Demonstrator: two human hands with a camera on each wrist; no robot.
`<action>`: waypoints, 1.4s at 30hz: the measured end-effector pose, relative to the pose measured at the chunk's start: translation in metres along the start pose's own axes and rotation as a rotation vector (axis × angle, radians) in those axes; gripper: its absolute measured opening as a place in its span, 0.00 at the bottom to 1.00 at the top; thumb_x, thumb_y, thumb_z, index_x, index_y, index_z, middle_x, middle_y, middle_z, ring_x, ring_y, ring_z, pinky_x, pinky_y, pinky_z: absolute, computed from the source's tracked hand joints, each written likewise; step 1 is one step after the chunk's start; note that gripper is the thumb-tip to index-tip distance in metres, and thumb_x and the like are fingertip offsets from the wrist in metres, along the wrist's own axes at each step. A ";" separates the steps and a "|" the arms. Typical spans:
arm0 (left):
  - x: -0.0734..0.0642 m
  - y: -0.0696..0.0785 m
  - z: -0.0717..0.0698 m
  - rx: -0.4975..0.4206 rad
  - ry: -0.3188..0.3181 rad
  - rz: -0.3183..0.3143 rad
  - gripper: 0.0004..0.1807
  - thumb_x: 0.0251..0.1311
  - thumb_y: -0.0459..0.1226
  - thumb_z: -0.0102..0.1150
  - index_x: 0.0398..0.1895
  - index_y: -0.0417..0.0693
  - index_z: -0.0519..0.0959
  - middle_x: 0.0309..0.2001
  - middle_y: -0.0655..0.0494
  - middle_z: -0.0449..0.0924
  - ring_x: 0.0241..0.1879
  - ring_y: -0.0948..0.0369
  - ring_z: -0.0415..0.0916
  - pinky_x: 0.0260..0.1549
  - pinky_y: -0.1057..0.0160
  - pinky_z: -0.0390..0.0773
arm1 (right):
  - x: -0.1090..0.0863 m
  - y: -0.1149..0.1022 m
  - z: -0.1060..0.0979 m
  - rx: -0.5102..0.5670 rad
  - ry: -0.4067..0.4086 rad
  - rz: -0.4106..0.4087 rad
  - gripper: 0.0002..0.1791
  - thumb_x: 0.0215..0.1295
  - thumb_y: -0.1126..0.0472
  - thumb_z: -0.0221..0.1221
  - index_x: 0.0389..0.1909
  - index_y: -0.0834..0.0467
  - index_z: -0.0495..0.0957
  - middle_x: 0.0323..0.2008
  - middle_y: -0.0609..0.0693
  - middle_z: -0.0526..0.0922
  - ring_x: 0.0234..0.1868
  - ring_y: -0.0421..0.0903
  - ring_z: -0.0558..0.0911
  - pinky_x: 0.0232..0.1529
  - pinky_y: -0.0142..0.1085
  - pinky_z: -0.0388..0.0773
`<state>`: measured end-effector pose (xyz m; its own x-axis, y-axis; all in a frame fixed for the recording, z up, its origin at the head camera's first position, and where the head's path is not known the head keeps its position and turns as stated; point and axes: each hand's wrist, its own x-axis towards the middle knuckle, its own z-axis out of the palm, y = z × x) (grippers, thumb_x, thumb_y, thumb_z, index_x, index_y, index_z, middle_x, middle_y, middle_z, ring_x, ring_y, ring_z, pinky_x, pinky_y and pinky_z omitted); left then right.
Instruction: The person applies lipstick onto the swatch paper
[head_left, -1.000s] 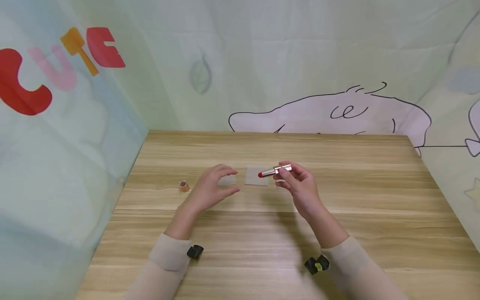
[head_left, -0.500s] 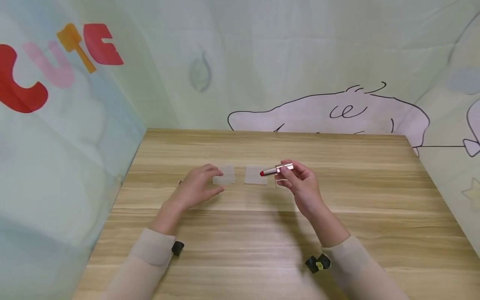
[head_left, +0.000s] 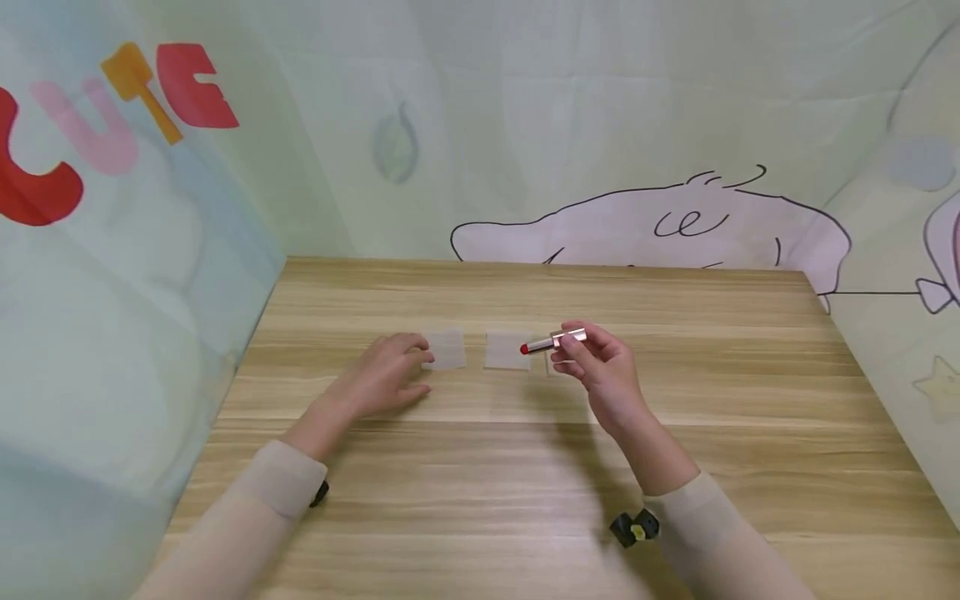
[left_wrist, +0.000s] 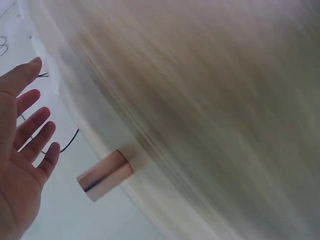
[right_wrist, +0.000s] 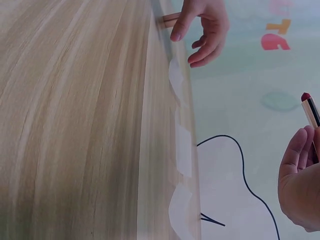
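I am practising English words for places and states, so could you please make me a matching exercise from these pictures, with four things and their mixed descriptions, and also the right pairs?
Column one
1. Red lipstick
2. Copper-coloured tube
3. Left hand
4. White squares

Column two
A. Holding nothing, fingers apart
B. Lying in a row on the wooden table
C. Held in the fingers of the right hand
D. Standing upright by itself

Right pairs: 1-C, 2-D, 3-A, 4-B

Left fingers [head_left: 411, 342] moved left; cap [left_wrist: 106, 175] now hidden in head view.
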<state>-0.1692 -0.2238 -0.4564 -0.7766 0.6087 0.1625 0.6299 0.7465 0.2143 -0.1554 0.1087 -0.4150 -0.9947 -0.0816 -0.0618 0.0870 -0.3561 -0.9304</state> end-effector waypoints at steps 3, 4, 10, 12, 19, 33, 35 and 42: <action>-0.001 -0.003 0.002 -0.004 0.006 0.021 0.23 0.55 0.43 0.75 0.50 0.38 0.83 0.55 0.42 0.79 0.59 0.45 0.74 0.57 0.43 0.75 | -0.001 0.000 -0.002 0.002 0.000 0.002 0.13 0.72 0.73 0.56 0.39 0.53 0.84 0.31 0.48 0.85 0.31 0.41 0.84 0.39 0.33 0.85; -0.002 -0.003 0.002 -0.012 0.004 0.021 0.24 0.55 0.43 0.75 0.51 0.38 0.83 0.56 0.42 0.78 0.59 0.45 0.74 0.58 0.43 0.74 | -0.001 0.001 -0.002 0.003 0.002 0.003 0.13 0.72 0.73 0.56 0.39 0.53 0.84 0.31 0.48 0.85 0.31 0.41 0.84 0.39 0.33 0.85; -0.001 -0.003 0.004 -0.046 -0.029 0.017 0.27 0.57 0.47 0.74 0.54 0.37 0.82 0.60 0.40 0.76 0.62 0.43 0.73 0.61 0.42 0.72 | 0.000 0.000 -0.003 0.001 0.003 0.004 0.12 0.72 0.72 0.57 0.39 0.53 0.84 0.31 0.48 0.85 0.31 0.41 0.84 0.39 0.34 0.85; 0.000 -0.002 0.004 -0.041 -0.042 0.015 0.28 0.57 0.48 0.73 0.54 0.37 0.82 0.61 0.39 0.75 0.62 0.42 0.72 0.61 0.42 0.72 | 0.000 -0.001 -0.003 0.002 0.002 0.003 0.12 0.72 0.72 0.57 0.39 0.53 0.84 0.31 0.48 0.85 0.31 0.41 0.84 0.39 0.34 0.85; 0.003 0.001 0.005 -0.006 -0.134 0.002 0.34 0.61 0.53 0.69 0.57 0.32 0.80 0.63 0.37 0.75 0.64 0.41 0.71 0.64 0.43 0.70 | 0.001 -0.002 -0.003 -0.002 -0.008 0.005 0.12 0.72 0.72 0.57 0.39 0.53 0.85 0.31 0.48 0.85 0.30 0.41 0.84 0.38 0.33 0.85; -0.002 0.008 0.012 0.054 -0.162 0.013 0.36 0.63 0.55 0.64 0.60 0.32 0.78 0.63 0.38 0.75 0.62 0.42 0.74 0.61 0.47 0.74 | 0.003 0.000 -0.003 -0.013 -0.015 0.019 0.13 0.71 0.73 0.57 0.39 0.53 0.84 0.31 0.48 0.86 0.29 0.42 0.84 0.38 0.34 0.85; -0.002 0.010 0.012 0.056 -0.154 0.023 0.36 0.63 0.55 0.65 0.60 0.32 0.79 0.62 0.38 0.75 0.61 0.42 0.74 0.61 0.47 0.74 | 0.004 0.001 -0.002 -0.015 -0.018 0.025 0.13 0.71 0.73 0.57 0.39 0.53 0.84 0.31 0.48 0.86 0.29 0.42 0.84 0.38 0.34 0.85; 0.000 0.015 0.014 0.063 -0.140 0.034 0.35 0.64 0.55 0.64 0.59 0.33 0.79 0.62 0.38 0.75 0.62 0.43 0.74 0.62 0.47 0.74 | 0.009 0.008 0.004 -0.039 -0.046 0.026 0.11 0.71 0.73 0.58 0.41 0.55 0.83 0.32 0.48 0.87 0.29 0.42 0.85 0.38 0.35 0.86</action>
<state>-0.1596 -0.2085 -0.4664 -0.7486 0.6622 0.0323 0.6587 0.7374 0.1491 -0.1635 0.1013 -0.4217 -0.9885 -0.1335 -0.0705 0.1099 -0.3166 -0.9422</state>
